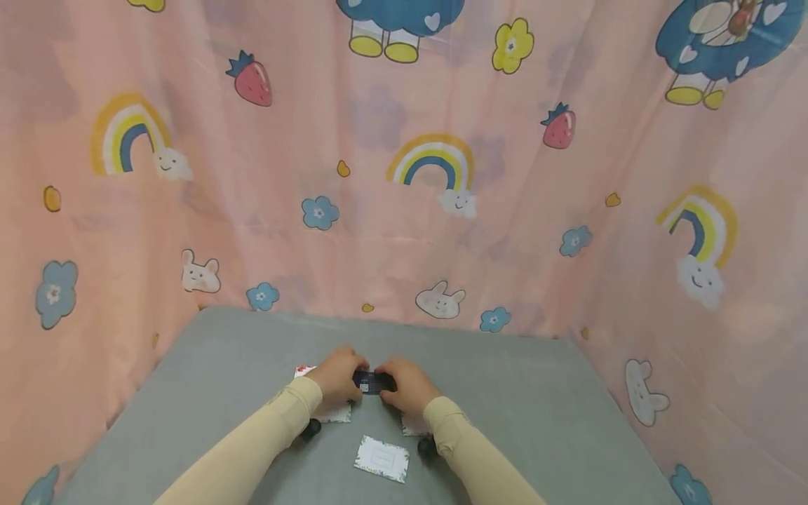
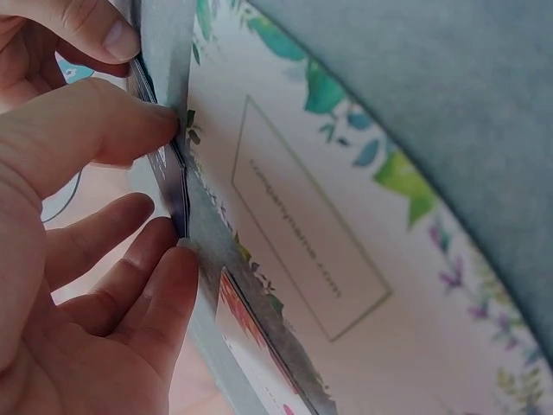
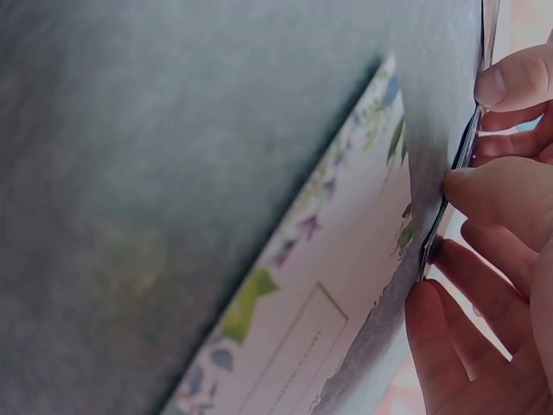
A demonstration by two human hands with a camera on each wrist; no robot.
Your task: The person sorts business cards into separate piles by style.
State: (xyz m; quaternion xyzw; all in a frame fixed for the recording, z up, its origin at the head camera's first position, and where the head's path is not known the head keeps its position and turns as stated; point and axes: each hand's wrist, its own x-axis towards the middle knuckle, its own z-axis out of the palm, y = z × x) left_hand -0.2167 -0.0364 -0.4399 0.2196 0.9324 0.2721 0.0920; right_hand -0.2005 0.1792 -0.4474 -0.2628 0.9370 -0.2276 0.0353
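Both hands meet over a small stack of dark cards (image 1: 372, 382) lying on the grey table (image 1: 536, 407). My left hand (image 1: 337, 379) pinches the stack's left end; its thumb (image 2: 112, 121) and fingers (image 2: 155, 294) press the thin edge of the cards (image 2: 177, 186). My right hand (image 1: 407, 384) grips the other end, fingertips (image 3: 484, 190) against the card edge (image 3: 449, 199). A white card with a floral border (image 1: 381, 459) lies nearer me. Similar floral cards (image 2: 328, 251) (image 3: 328, 311) lie under each wrist.
Pink curtains with rainbows, strawberries and bunnies (image 1: 429, 210) close in the table on the far, left and right sides. A red-patterned card (image 1: 304, 369) peeks out beyond my left hand. Bare grey surface stretches to the right and left of the hands.
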